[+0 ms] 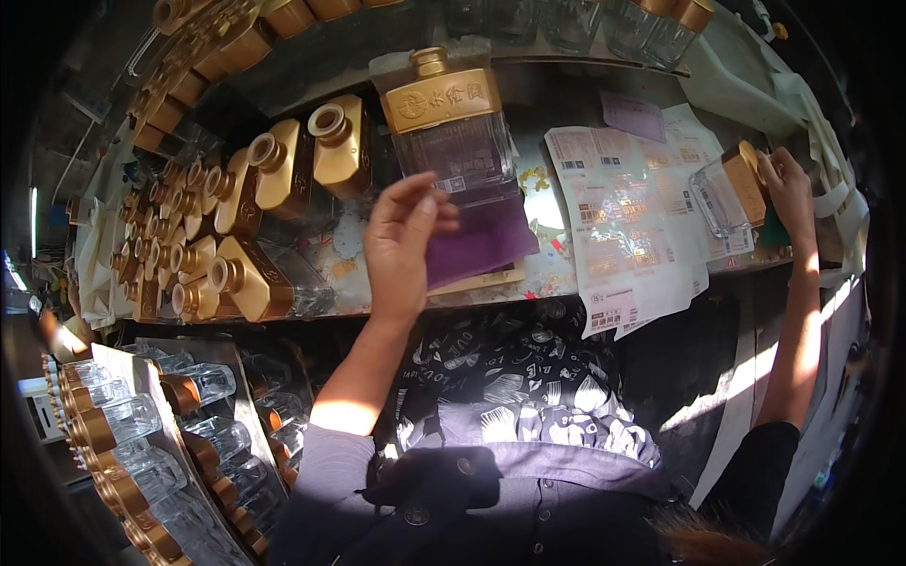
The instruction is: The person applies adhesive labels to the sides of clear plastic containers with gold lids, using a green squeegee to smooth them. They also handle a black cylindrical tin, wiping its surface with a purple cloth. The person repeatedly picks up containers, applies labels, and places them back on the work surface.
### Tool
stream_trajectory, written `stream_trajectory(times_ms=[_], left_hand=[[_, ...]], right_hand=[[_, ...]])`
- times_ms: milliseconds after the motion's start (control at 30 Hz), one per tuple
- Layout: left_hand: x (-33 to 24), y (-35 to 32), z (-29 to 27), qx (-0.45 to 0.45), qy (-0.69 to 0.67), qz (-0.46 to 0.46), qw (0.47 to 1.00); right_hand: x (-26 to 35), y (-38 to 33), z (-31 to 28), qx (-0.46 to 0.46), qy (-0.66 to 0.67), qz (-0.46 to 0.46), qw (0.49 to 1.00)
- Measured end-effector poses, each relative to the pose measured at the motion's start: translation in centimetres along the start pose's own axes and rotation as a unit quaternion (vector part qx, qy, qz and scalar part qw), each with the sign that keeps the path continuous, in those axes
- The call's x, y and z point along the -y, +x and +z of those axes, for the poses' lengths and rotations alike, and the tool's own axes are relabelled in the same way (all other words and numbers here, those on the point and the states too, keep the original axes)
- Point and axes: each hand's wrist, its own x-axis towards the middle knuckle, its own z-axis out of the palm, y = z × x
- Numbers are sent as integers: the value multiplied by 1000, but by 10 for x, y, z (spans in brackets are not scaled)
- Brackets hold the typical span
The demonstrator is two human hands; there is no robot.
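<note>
A clear glass bottle with a gold embossed shoulder and neck (444, 104) is in the middle of the bench, its lower end against a purple cloth (486, 241). My left hand (404, 231) is in front of its lower left corner, fingers loosely bent and apart. Whether the fingertips touch the glass cannot be told. A small printed label shows on the bottle beside them. At the far right, my right hand (791, 189) grips the gold part of a second glass bottle (722, 203), which is tilted over the printed sheets (623, 226).
Several gold-shouldered bottles (283, 170) crowd the bench's left side. More bottles (576, 24) line a shelf at the back. Racks of glass bottles (142, 424) are at lower left. A lilac paper (634, 115) lies behind the sheets, whose front edge hangs off the bench.
</note>
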Motion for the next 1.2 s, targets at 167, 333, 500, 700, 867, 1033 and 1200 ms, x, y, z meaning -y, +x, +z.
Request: stream_trajectory(times_ms=[167,333,500,700,867,1033,1200], left_hand=[[3,12,-24,-77,98,95,988],[21,17,-25,-53,172,150,972],[21,15,-22,-41,169,151,973],[24,19,-9,-39,201,142,968],[22,19,-8,-31,223,138,964],[24,19,-7,-46,248,144,957],[27,17,-7,-45,224,139,963]], right_hand=[[13,-1,0,8,6,-19,1000],[7,-10,-8,18,53,24,998],[28,16,-17,2,73,-61,995],[79,62,0,143,173,-118,967],[105,75,21,190,224,-134,946],[106,90,27,264,230,-147,925],[109,99,24,323,242,-146,903]])
